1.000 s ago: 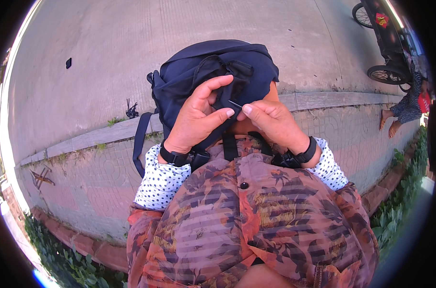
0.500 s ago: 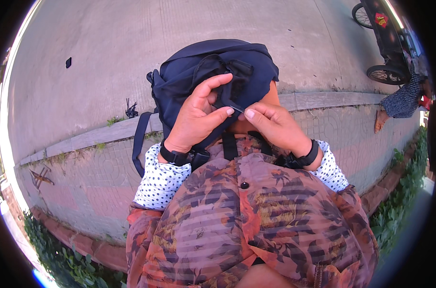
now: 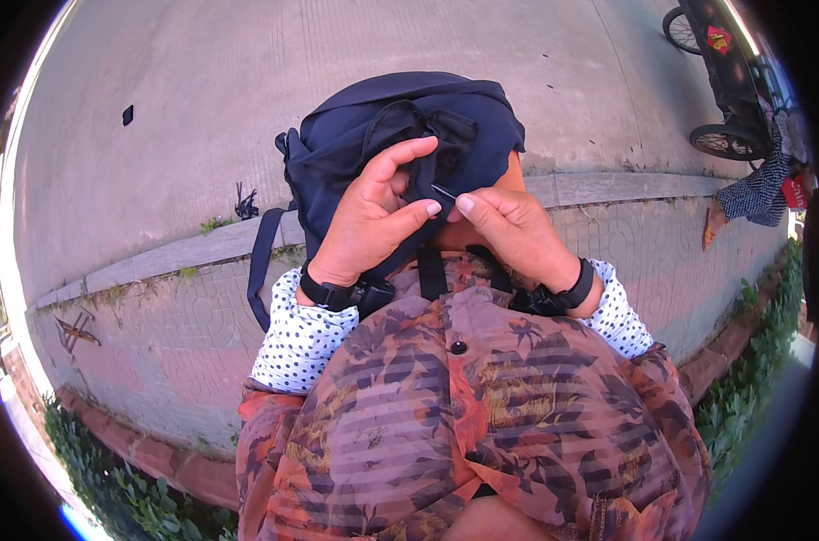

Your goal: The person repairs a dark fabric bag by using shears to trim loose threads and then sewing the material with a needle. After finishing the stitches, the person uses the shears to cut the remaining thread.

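Observation:
A dark navy backpack (image 3: pixel 409 87) rests on my lap, with black cloth and folds bunched on its upper side. My left hand (image 3: pixel 376 209) is over the middle of the bag, thumb pressed at a fold of its dark fabric, index finger stretched out and the other fingers curled. My right hand (image 3: pixel 508 224) pinches a small, slim, dark pointed tool (image 3: pixel 443 192) between thumb and fingers. Its tip points up and left, close to the left thumb and the fabric. The exact kind of tool is too small to tell. Both wrists wear black bands.
A navy shoulder strap (image 3: pixel 263 266) hangs at the bag's left. On the pavement lie a small dark object (image 3: pixel 128 115) and a black tangled bundle (image 3: pixel 246 204). A small folding frame (image 3: pixel 76 334) stands left. At right are a wheeled cart (image 3: pixel 729 90) and another person's leg (image 3: pixel 754 197).
The slim tool has drawn back a little from my left thumb, and its point now tilts further up. My left hand has hardly moved.

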Motion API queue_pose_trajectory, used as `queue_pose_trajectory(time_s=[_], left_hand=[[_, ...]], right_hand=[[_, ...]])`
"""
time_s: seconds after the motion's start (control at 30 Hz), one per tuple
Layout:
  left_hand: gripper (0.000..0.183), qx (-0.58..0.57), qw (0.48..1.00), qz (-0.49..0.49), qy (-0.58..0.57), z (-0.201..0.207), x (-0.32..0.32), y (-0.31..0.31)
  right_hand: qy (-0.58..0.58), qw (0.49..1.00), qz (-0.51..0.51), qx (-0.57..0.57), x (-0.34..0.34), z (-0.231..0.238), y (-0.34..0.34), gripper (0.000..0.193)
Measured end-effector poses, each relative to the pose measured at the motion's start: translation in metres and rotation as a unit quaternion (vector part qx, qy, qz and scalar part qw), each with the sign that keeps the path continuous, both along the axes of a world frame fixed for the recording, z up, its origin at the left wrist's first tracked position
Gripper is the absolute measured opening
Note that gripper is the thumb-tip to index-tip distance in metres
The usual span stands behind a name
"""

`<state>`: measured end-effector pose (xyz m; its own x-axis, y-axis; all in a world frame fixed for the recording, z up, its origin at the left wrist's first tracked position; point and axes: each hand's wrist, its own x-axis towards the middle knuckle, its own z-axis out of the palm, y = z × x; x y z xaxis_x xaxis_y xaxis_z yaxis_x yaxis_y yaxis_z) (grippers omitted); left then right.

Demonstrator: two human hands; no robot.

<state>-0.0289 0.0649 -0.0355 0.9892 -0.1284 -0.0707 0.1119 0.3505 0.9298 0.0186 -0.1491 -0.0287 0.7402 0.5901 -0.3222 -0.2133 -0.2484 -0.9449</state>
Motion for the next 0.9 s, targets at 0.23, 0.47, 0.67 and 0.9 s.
queue_pose_trajectory(time_s=[0.23,0.47,0.67,0.9], left_hand=[[0.063,-0.014,1.0,0.009,-0.009,-0.002,0.0,0.0],[0.063,-0.04,0.999,0.008,-0.005,-0.001,-0.001,0.0],[0.063,-0.046,0.999,0.006,-0.003,-0.003,0.0,-0.001],[0.063,-0.022,1.0,0.003,-0.01,-0.002,-0.001,-0.002]], right_hand=[[0.01,1.0,-0.004,-0.029,0.002,0.012,-0.005,0.028],[-0.056,0.997,0.015,-0.043,-0.002,0.011,-0.015,0.026],[-0.104,0.992,0.023,-0.072,-0.002,0.014,-0.011,0.025],[-0.143,0.987,0.034,-0.072,-0.001,0.019,-0.006,0.027]])
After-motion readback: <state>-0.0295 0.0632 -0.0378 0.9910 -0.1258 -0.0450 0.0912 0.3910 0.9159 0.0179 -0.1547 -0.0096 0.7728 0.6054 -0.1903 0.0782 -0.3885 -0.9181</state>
